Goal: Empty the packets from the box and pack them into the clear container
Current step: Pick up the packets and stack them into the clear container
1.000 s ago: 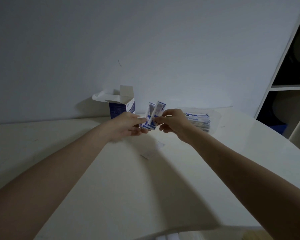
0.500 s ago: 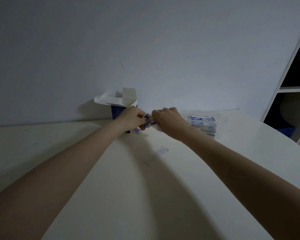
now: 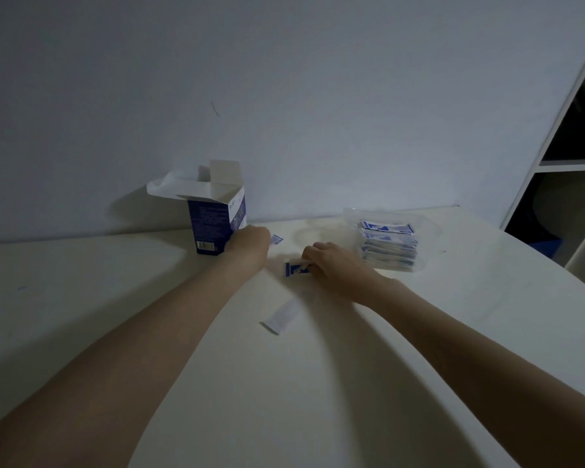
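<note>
White table (image 3: pixel 352 383): both hands grip blue-white packets, left hand (image 3: pixel 249 244), right hand (image 3: pixel 331 261); box (image 3: pixel 213 221) print unreadable.

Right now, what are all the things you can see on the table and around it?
box: one, blue and white, flaps open, upright at the back of the table by the wall
clear container: one, see-through, at the back right of the table
packets in the container: a stack, blue and white, count unclear
loose white packet: one, flat on the table between the arms
table: one, white
shelf unit: one, white, far right
left hand: beside the box, a blue and white packet in its grip
right hand: a blue and white packet in its grip, low over the table
</note>
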Demonstrator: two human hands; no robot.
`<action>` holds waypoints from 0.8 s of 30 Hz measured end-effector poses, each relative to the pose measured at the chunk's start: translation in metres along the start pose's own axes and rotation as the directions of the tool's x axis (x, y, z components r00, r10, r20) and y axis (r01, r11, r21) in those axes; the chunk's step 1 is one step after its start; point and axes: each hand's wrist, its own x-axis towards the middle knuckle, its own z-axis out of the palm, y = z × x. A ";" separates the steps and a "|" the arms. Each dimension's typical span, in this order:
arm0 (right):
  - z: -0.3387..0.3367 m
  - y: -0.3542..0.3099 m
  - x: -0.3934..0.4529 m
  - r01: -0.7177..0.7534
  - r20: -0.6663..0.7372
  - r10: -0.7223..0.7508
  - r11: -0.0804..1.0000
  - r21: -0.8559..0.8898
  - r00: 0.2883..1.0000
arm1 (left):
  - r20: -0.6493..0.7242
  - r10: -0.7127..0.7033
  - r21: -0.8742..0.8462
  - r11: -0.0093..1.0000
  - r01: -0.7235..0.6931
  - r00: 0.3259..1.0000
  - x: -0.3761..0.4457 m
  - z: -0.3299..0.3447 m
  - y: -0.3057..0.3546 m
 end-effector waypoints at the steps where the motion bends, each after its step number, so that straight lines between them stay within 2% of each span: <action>1: -0.001 0.001 0.000 -0.009 0.009 0.009 0.999 0.042 1.000 | 0.008 0.000 -0.070 0.998 0.001 1.000 0.001 -0.003 -0.002; 4: -0.006 0.000 0.001 0.006 0.013 -0.006 1.000 -0.004 1.000 | 0.007 0.022 -0.270 0.963 -0.020 1.000 -0.003 -0.008 -0.004; 7: -0.010 -0.004 0.005 0.082 -0.029 -0.088 0.982 -0.171 0.996 | 0.017 0.195 -0.273 0.944 -0.183 0.981 -0.012 -0.012 -0.003; 10: -0.013 -0.013 0.011 0.081 0.036 -0.079 0.995 -0.054 0.996 | 0.048 0.371 -0.277 0.897 -0.345 0.927 -0.023 -0.020 -0.005; 12: -0.016 -0.020 0.012 0.016 0.063 -0.021 0.997 0.079 0.998 | 0.058 0.401 -0.261 0.890 -0.373 0.914 -0.029 -0.022 -0.010; 14: -0.019 -0.023 0.010 -0.019 0.009 0.018 0.989 0.145 1.000 | 0.044 0.355 -0.303 0.896 -0.326 0.934 -0.032 -0.021 -0.017; 16: -0.023 -0.021 0.006 -0.050 -0.070 0.063 0.983 0.176 0.996 | 0.050 0.242 -0.369 0.906 -0.208 0.969 -0.038 -0.024 -0.022; 18: -0.025 -0.018 0.004 -0.080 -0.103 0.100 0.980 0.182 0.990 | 0.196 0.150 -0.365 0.928 -0.070 0.969 -0.046 -0.031 -0.020; 20: -0.026 -0.016 0.001 -0.107 -0.089 0.123 0.980 0.166 0.988 | 0.416 0.094 -0.292 0.956 0.035 0.904 -0.058 -0.035 -0.009; 22: -0.025 -0.017 -0.004 -0.127 -0.046 0.133 0.984 0.125 0.990 | 0.497 0.062 -0.206 0.977 0.048 0.866 -0.068 -0.035 0.004; 24: -0.023 -0.022 -0.011 -0.138 0.009 0.138 0.987 0.078 0.990 | 0.469 0.067 -0.128 0.992 -0.007 0.881 -0.073 -0.032 0.013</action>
